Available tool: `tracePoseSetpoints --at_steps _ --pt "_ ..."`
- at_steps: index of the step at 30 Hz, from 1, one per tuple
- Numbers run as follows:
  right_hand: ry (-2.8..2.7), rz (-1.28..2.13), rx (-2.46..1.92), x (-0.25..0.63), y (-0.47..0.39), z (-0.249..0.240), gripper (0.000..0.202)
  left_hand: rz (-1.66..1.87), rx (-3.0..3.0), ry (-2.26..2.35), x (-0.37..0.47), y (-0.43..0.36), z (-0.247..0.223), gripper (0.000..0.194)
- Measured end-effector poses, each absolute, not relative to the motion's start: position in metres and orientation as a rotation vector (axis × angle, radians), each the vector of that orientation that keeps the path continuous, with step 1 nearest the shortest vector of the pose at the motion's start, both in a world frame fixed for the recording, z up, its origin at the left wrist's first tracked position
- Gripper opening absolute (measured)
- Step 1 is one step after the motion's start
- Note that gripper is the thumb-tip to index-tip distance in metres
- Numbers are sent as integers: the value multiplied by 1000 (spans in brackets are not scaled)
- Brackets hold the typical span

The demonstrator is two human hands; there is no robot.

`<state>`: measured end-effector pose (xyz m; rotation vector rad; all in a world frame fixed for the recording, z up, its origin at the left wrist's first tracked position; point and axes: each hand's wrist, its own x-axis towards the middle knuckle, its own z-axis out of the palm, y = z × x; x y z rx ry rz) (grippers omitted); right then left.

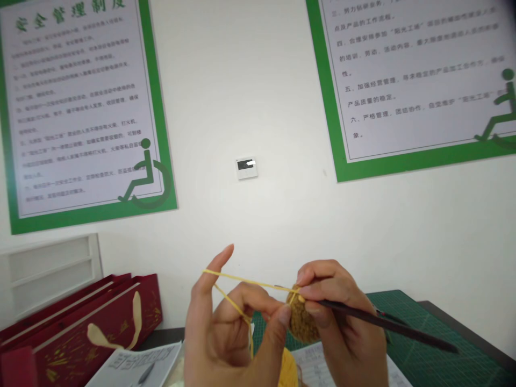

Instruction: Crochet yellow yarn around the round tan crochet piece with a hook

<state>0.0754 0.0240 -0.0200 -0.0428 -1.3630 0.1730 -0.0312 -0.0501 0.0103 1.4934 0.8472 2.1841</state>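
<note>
A small round brown crochet piece (pixel 302 324) sits between my two hands. My left hand (pixel 237 336) pinches its left edge with thumb and a bent finger, index finger raised. Yellow yarn (pixel 250 280) loops round that index finger and stretches across to the piece's top. My right hand (pixel 351 322) is closed on a crochet hook (pixel 397 325) with a long dark handle pointing down to the right; its tip lies at the top of the piece. Below, partly hidden by my left hand, is a mass of yellow yarn (pixel 288 370).
A green cutting mat (pixel 431 336) covers the table on the right, with printed paper (pixel 318 365) under my hands. On the left stand dark red gift bags (pixel 100 344) beside a printed sheet (pixel 137 365). The wall behind carries green-framed posters (pixel 80 107) and a small control panel (pixel 246 168).
</note>
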Motion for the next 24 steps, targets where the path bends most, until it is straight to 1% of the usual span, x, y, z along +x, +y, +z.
tracePoseSetpoints --at_steps 4,10,12,15,16,20,24 --pt "-1367 272 24 75 24 -17 10 1904 1335 744 -47 -39 13 86" --pt "-1397 263 55 78 25 -17 9 1587 1193 555 -55 -32 14 102" --pt "-1409 268 70 79 25 -18 10 1547 1152 501 -55 -34 15 99" --pt "-1428 258 82 79 26 -18 10 1532 1135 487 -54 -37 16 87" --pt "-1437 256 82 79 26 -18 9 1530 1137 497 -53 -36 16 87" --pt "-1465 257 92 80 27 -18 9 1504 1103 504 -52 -31 14 103" --pt "-1469 263 103 78 28 -22 9 1505 1111 477 -52 -30 14 112"
